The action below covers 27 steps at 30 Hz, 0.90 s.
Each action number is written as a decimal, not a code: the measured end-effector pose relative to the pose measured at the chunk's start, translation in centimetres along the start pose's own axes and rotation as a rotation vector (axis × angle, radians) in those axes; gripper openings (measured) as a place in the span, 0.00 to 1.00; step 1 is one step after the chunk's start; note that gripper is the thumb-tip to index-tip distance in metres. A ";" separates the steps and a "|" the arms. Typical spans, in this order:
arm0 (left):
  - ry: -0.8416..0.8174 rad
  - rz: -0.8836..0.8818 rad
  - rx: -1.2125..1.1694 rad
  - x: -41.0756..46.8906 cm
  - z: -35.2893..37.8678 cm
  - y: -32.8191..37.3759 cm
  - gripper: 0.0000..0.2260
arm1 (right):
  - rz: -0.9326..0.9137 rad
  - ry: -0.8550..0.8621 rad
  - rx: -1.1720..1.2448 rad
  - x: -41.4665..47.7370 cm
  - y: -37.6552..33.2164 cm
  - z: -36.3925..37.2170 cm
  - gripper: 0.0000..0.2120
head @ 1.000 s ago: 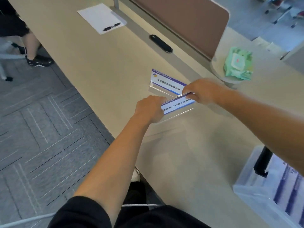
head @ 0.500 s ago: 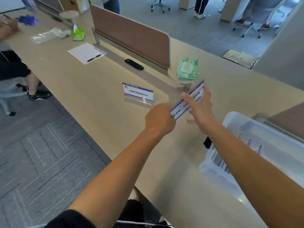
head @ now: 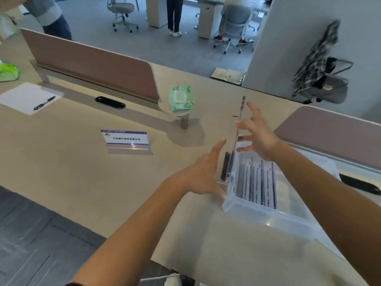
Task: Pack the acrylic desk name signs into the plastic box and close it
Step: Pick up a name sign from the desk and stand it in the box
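Both hands are open, fingers spread: the left hand and right hand flank an edge-on name sign, perhaps touching it, above the plastic box near the table's front edge.

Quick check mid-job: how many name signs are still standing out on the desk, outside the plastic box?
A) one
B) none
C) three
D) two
A: a single name sign stands alone on the desk, left of the plastic box, while the other signs show as purple-edged strips packed inside the box.
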<state>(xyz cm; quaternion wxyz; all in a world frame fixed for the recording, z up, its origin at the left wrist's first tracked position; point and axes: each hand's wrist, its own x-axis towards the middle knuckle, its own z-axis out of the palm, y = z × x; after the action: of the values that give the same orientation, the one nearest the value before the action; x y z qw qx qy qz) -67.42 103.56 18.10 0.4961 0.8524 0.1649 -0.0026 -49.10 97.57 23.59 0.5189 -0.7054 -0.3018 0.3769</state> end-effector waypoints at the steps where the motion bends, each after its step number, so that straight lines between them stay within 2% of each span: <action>1: -0.013 0.042 0.014 0.3 0.0 0.3 0.59 | 0.022 0.004 0.050 -0.5 -0.3 -0.7 0.37; 4: -0.040 0.120 -0.063 1.5 0.6 1.1 0.55 | 0.057 0.034 0.154 -2.2 -0.6 -2.9 0.32; 9: -0.050 0.254 -0.091 3.8 2.6 2.6 0.49 | 0.021 0.082 0.226 -5.0 -0.3 -7.0 0.38; 16: -0.121 0.307 -0.110 6.7 5.3 5.7 0.48 | -0.081 0.062 0.216 -7.5 0.7 -13.3 0.37; 22: -0.124 0.279 0.009 10.9 8.3 7.8 0.46 | -0.115 0.133 0.223 -7.2 2.7 -18.5 0.33; 27: -0.041 0.083 0.138 15.4 9.5 6.4 0.47 | -0.094 0.142 0.187 -5.6 5.8 -24.1 0.35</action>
<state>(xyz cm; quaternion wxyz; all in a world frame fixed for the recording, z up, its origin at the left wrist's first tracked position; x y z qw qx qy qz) -49.49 96.95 16.14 0.4390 0.8905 0.1186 -0.0111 -31.48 79.19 23.53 0.6197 -0.6639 -0.2604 0.3278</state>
